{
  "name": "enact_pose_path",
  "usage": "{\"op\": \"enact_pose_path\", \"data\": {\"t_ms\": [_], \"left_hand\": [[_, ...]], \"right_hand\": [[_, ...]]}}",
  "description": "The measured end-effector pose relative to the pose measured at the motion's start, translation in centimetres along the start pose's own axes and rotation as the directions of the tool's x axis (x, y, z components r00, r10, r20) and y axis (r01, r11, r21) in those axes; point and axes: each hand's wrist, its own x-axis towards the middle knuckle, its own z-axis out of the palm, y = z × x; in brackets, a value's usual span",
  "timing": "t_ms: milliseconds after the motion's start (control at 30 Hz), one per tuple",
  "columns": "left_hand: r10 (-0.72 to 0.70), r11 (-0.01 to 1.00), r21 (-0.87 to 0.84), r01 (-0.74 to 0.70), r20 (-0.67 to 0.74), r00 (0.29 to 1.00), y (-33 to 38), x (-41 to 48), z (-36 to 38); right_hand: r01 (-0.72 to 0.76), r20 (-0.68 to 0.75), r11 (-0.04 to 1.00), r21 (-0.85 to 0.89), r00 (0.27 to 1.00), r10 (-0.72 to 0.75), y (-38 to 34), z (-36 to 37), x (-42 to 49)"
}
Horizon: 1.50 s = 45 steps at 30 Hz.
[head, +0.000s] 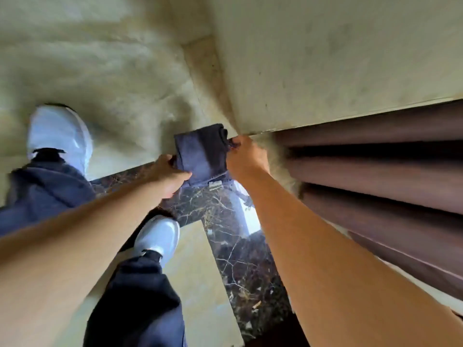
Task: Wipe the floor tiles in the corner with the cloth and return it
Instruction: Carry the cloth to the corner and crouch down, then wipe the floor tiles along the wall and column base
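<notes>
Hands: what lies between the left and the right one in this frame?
In the head view, the dark cloth spans the gap: the left hand grips its left edge, the right hand its right edge. Beneath shows dark marble tile.

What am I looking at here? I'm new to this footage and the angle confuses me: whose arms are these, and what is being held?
There is no machine: a camera worn on a person's head looks down at their own body. The two bare arms are theirs. The left hand and the right hand each have a grip on one side of a dark blue cloth, holding it between them above the floor. Below are their white shoes, a pale floor tile and a dark veined marble strip. On the right hang brown curtain folds under a pale wall. The picture is blurred, so finer detail is unclear.
</notes>
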Motion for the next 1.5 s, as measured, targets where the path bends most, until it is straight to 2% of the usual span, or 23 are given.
{"op": "enact_pose_path", "data": {"t_ms": [33,100,133,200,267,300,333,400,467,500,533,633,733,833,933,1033,1100,1200,1300,1367,1433,1500], "left_hand": [[0.063,0.986,0.156,-0.052,-0.068,0.996,-1.0,2.4,0.3],[0.297,0.881,0.416,-0.224,-0.12,0.947,-3.5,5.8,0.7],[0.423,0.808,0.489,-0.328,-0.095,0.901,-4.9,7.4,0.7],[0.562,0.653,0.602,-0.46,0.022,0.827,-6.7,9.0,0.8],[0.59,0.549,0.676,-0.491,0.103,0.801,-6.6,10.0,0.3],[0.601,0.539,0.678,-0.499,0.105,0.792,-5.9,10.2,-0.1],[0.651,0.507,0.674,-0.538,0.111,0.751,-4.0,11.4,-0.8],[0.783,0.406,0.683,-0.607,0.083,0.617,0.4,14.3,-2.5],[0.885,0.301,0.762,-0.573,0.0,0.465,6.4,18.5,-5.4],[0.908,0.283,0.803,-0.524,-0.048,0.416,9.6,20.5,-7.2],[0.911,0.294,0.834,-0.468,-0.096,0.402,12.6,22.4,-9.1],[0.839,0.433,0.855,-0.287,-0.265,0.476,18.2,27.4,-14.7],[0.771,0.517,0.844,-0.144,-0.386,0.506,18.7,30.6,-19.4],[0.795,0.493,0.853,-0.17,-0.361,0.488,17.6,31.1,-21.3],[0.815,0.492,0.842,-0.22,-0.356,0.458,17.1,30.4,-21.3],[0.809,0.512,0.826,-0.236,-0.372,0.455,17.1,30.5,-21.2],[0.798,0.529,0.816,-0.231,-0.386,0.462,17.2,30.8,-21.3],[0.802,0.52,0.828,-0.21,-0.389,0.453,17.2,30.7,-21.3],[0.804,0.514,0.832,-0.21,-0.382,0.456,17.6,30.6,-21.3],[0.801,0.509,0.837,-0.203,-0.375,0.466,17.6,30.4,-21.5],[0.797,0.506,0.84,-0.195,-0.368,0.478,17.3,30.4,-21.6],[0.791,0.503,0.841,-0.199,-0.355,0.498,17.2,30.2,-21.5]], "right_hand": [[0.057,-0.051,0.995,-0.08,0.997,-0.061,0.8,2.2,1.9],[0.192,-0.096,0.959,-0.209,0.972,-0.215,2.4,7.1,3.9],[0.266,-0.094,0.925,-0.27,0.949,-0.301,2.9,10.0,4.9],[0.378,-0.066,0.846,-0.376,0.9,-0.431,4.2,14.2,6.3],[0.425,-0.04,0.78,-0.459,0.867,-0.496,4.7,16.8,7.9],[0.427,-0.051,0.767,-0.48,0.859,-0.51,4.9,17.3,8.4],[0.421,-0.092,0.768,-0.483,0.848,-0.523,4.1,17.3,9.7],[0.417,-0.164,0.793,-0.444,0.832,-0.529,1.9,16.3,12.6],[0.436,-0.228,0.797,-0.419,0.799,-0.557,-2.3,14.1,17.2],[0.45,-0.245,0.784,-0.428,0.777,-0.58,-5.2,12.7,19.7],[0.466,-0.233,0.756,-0.459,0.759,-0.609,-8.5,11.3,22.4],[0.482,-0.19,0.693,-0.536,0.731,-0.655,-17.5,8.1,28.6],[0.468,-0.191,0.685,-0.558,0.731,-0.655,-19.9,7.8,30.5],[0.473,-0.21,0.663,-0.58,0.699,-0.683,-14.6,9.7,26.5],[0.404,-0.188,0.712,-0.574,0.781,-0.595,-5.6,13.2,19.2],[0.3,-0.196,0.737,-0.606,0.841,-0.504,-2.1,14.9,15.5],[0.31,-0.187,0.76,-0.571,0.852,-0.489,-4.6,14.4,17.4],[0.378,-0.225,0.783,-0.494,0.815,-0.535,-12.0,11.8,23.0],[0.472,-0.172,0.702,-0.534,0.752,-0.636,-20.3,8.5,29.7],[0.532,-0.084,0.642,-0.552,0.73,-0.678,-24.4,6.4,33.5],[0.548,-0.043,0.591,-0.592,0.711,-0.702,-24.9,5.5,34.6],[0.536,-0.041,0.569,-0.624,0.704,-0.709,-21.4,6.3,31.7]]}}
